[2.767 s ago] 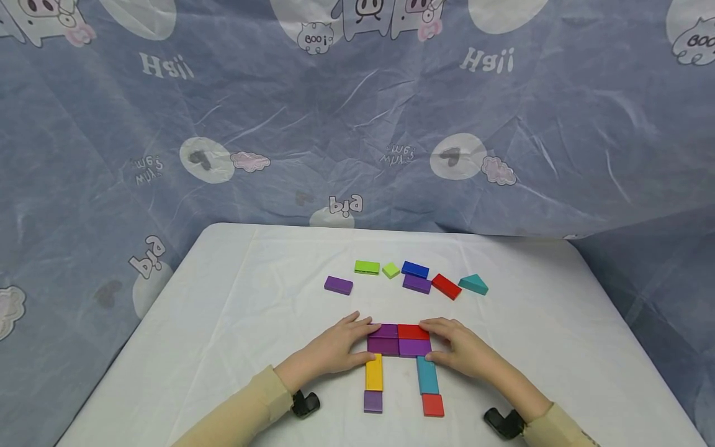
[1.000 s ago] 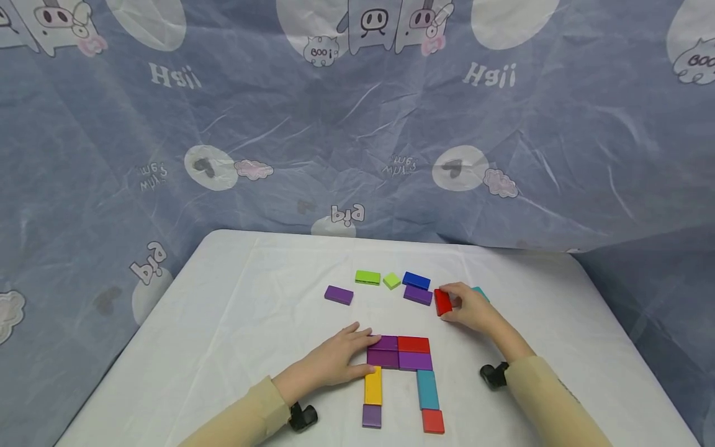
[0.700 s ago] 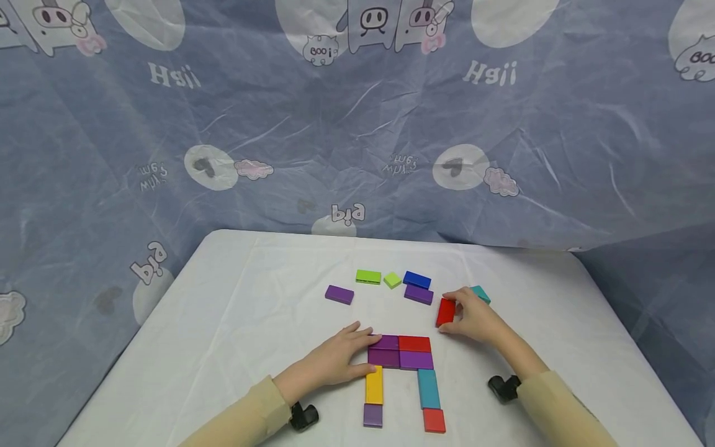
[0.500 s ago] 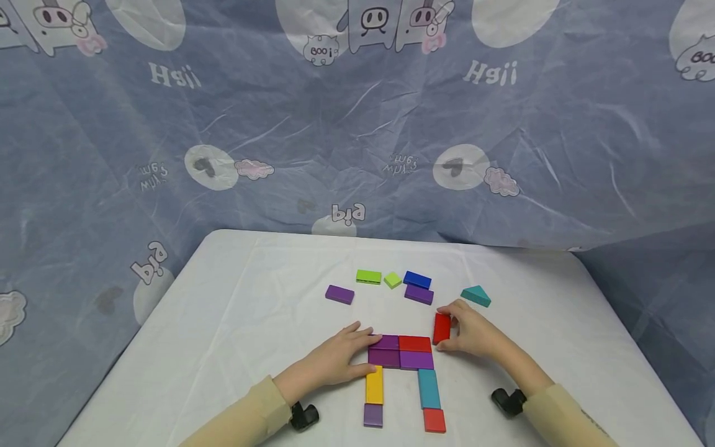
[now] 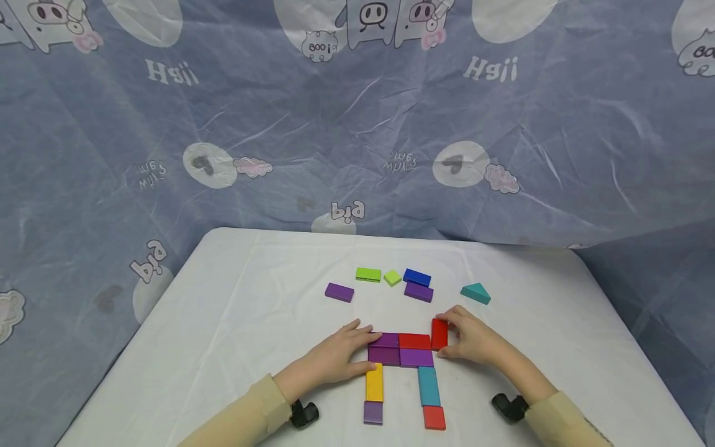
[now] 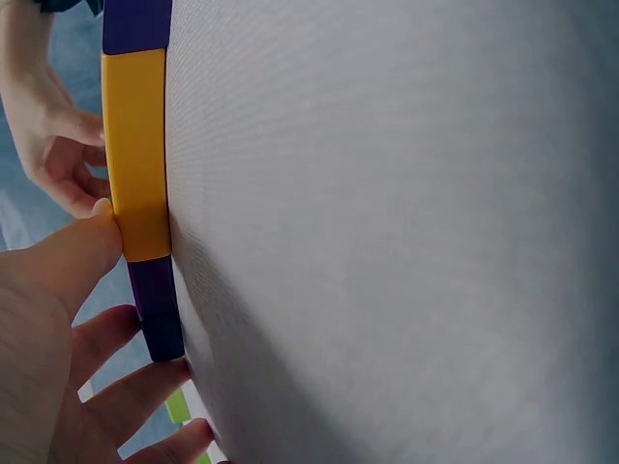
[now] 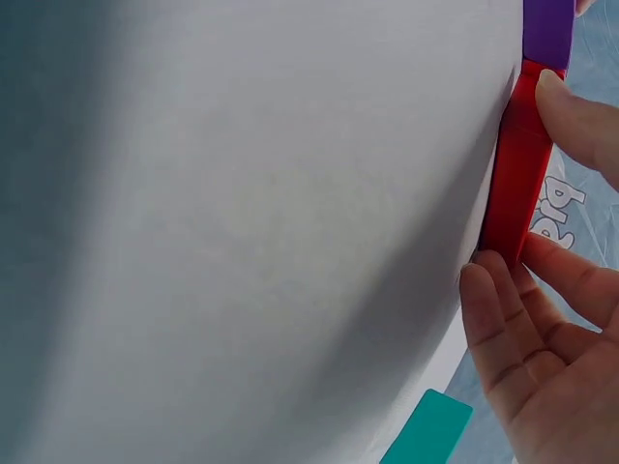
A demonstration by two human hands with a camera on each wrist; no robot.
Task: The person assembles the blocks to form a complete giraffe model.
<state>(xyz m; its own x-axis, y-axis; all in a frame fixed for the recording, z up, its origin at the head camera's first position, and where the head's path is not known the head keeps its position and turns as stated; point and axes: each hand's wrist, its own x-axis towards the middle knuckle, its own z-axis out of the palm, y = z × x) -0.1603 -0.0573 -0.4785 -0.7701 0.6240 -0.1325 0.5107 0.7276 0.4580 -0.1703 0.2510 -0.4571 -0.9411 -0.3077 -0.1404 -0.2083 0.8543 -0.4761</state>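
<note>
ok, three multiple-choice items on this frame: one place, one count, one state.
1. Where is the red block that the right hand holds?
A. against the right end of the four-block rectangle
B. beside the teal triangle
C. below the yellow block

2. How many loose blocks lie in the far group?
A. three
B. six
C. eight

3. What is the left hand doing?
A. lifted off the table
B. resting against the rectangle's left end
C. gripping the green block

Answers: 1 A, it touches the rectangle's right edge. 2 B, two purple, two green, blue, teal. 3 B, fingers touch the purple blocks.
</note>
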